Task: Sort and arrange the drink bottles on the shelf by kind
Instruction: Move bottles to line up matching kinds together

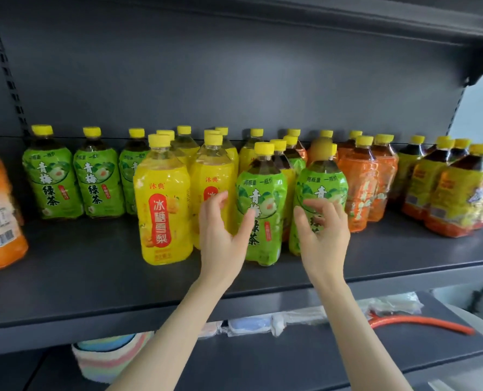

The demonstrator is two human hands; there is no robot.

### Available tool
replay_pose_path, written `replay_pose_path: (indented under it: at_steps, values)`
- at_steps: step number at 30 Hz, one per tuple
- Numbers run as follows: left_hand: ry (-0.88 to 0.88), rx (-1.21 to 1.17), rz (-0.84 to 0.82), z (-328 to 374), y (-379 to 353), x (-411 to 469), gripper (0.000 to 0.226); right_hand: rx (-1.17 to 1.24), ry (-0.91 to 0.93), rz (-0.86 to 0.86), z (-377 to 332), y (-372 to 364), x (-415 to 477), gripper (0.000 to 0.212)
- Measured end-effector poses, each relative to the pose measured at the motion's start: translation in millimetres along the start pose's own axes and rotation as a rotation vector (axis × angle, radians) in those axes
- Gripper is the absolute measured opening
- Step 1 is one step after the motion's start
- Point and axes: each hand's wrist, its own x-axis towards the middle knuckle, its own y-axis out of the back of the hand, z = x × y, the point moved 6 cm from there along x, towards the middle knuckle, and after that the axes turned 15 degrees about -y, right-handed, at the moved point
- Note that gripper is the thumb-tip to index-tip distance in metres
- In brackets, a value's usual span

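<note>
Left hand (pixel 220 235) and right hand (pixel 323 235) spread wide, empty, flanking glossy green-label bottle (pixel 261 204); bare matte shelf (pixel 79 277) lip below wrists

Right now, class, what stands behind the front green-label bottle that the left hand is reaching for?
Behind the green-label bottle by the left hand, two yellow caps and part of a dark, green-labelled bottle show. Their lower bodies are covered, so most labels there cannot be read.

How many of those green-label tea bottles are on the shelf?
5 clearly: three in a row at back left and two at the front by the hands. One more seems to peek out behind; others may be hidden.
</note>
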Motion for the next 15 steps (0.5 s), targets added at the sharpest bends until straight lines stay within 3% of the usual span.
replay_pose_path:
  at_steps: [5,9,11,15]
  values:
    - [0.112,0.053,0.07,4.3,-40.1,2.3,0.085,-0.013,0.018,-0.004,22.0,22.9,31.4,0.055]
    - [0.183,0.191,0.107,-1.3,-49.4,4.4,0.092,0.128,-0.232,-0.344,53.9,14.0,57.5,0.091]
    - [0.191,0.251,0.12,0.7,-50.4,2.3,0.093,0.22,-0.342,-0.486,68.3,6.0,60.9,0.092]
    - [0.197,0.197,0.181,9.9,-54.7,-9.9,0.095,0.301,-0.375,-0.55,85.7,3.1,64.6,0.071]
